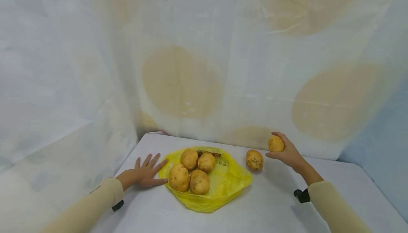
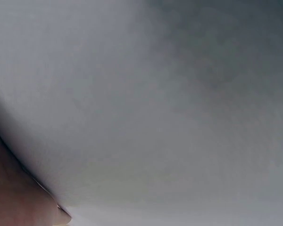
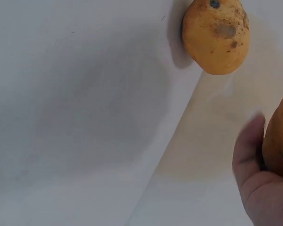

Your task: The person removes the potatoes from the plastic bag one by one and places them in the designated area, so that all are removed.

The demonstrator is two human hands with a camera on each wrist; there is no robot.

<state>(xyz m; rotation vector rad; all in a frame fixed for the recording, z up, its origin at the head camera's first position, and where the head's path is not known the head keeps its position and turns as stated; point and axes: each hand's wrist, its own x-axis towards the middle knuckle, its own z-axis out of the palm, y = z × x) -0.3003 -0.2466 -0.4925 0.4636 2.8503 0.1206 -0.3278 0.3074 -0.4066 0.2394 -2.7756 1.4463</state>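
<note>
Yellow plastic, a thin bag (image 1: pixel 220 187), lies flat at the lower centre of the head view on the white table (image 1: pixel 274 204), and we count four potatoes (image 1: pixel 192 171) resting on it in a close cluster. Our left hand (image 1: pixel 145 174) lies flat on the table just left of the bag, fingers straight and spread, their tips at the bag's edge, holding nothing. Right of centre, our right hand (image 1: pixel 288 153) is raised off the table with its fingers curled round a held potato (image 1: pixel 276 144). A loose potato (image 1: pixel 254 159) sits on the table between the bag and that hand, near both. A pale patterned sheet (image 1: pixel 191 66) hangs behind everything.
</note>
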